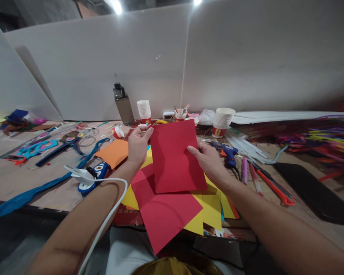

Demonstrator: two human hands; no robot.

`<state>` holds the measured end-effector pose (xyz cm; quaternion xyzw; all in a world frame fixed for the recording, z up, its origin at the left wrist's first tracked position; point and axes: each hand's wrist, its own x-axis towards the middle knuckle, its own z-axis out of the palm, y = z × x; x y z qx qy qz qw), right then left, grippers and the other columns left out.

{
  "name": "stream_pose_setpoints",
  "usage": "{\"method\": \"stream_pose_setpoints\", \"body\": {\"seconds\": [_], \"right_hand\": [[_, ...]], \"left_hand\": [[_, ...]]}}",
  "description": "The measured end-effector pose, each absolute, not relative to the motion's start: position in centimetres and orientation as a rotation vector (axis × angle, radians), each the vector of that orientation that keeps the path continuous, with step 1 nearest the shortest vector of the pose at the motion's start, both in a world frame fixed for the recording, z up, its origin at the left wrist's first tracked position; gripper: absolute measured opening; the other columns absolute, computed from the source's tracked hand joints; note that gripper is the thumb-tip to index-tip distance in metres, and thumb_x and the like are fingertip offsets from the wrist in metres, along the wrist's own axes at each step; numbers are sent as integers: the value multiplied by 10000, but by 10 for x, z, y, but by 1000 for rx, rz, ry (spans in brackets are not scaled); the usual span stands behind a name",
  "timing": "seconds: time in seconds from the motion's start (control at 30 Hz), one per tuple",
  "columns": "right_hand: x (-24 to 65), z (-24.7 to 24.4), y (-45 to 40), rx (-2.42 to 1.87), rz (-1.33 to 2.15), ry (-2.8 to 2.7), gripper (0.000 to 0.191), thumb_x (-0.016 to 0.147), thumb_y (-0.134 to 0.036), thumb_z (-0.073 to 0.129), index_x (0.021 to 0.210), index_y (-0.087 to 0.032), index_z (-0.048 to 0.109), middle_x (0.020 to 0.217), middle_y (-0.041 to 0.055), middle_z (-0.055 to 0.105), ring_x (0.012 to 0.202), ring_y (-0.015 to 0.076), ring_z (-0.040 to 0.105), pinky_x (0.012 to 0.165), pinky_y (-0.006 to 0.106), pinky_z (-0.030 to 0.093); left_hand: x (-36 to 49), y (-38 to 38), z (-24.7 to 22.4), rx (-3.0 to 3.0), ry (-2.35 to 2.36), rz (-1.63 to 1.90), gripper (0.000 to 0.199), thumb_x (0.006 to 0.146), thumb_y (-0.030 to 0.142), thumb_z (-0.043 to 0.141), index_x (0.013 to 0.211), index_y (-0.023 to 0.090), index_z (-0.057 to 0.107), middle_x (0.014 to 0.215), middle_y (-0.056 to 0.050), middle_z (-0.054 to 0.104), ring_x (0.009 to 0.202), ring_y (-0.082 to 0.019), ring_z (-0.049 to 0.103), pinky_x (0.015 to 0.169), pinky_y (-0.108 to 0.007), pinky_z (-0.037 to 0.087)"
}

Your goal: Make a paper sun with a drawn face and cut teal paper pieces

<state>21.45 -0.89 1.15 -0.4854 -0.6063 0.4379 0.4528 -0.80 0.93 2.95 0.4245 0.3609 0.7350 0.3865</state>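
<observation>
A red sheet of paper [176,160] is held up, slightly tilted, between my two hands. My left hand [139,143] pinches its upper left corner. Along the right edge, my right hand [209,158] grips the sheet, thumb in front and fingers mostly hidden behind. Below it lies another red sheet [167,217], jutting over the table's front edge. Several yellow sheets [212,210] fan out beneath, with bits of orange and blue showing. An orange sheet [114,152] rests just left of my left hand.
A blue power strip [93,177] with a white cable stands left. To the right are a blue glue gun [231,154], pens [244,170], orange-handled scissors [275,187] and a black phone-like slab [315,193]. Stacked paper cups [223,120] and a bottle [123,105] stand behind.
</observation>
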Motion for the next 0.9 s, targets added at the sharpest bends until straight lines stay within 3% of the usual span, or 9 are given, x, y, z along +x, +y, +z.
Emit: {"method": "stream_pose_setpoints", "body": {"seconds": [0.3,0.63,0.9], "right_hand": [[213,12,-10,-1190,1079,-1482,342,772,-483,639,913,-175,686,858,52,716,732,194,629,615,297,469],[213,15,-10,-1234,1018,-1505,296,775,-443,624,878,-171,680,846,47,705,734,188,610,610,284,449],[215,10,-6,-1193,1102,-1411,297,757,-455,633,859,-177,663,805,41,697,681,176,608,595,286,453]], "left_hand": [[-8,8,29,1067,961,1887,267,712,332,746,787,178,542,529,67,536,454,-69,506,451,-172,357],[-6,8,34,961,997,1840,226,657,260,770,739,152,589,563,17,627,463,-95,559,481,-213,460],[-7,7,33,1030,906,1765,281,786,447,668,790,173,604,614,0,637,552,-114,610,508,-215,487]]}}
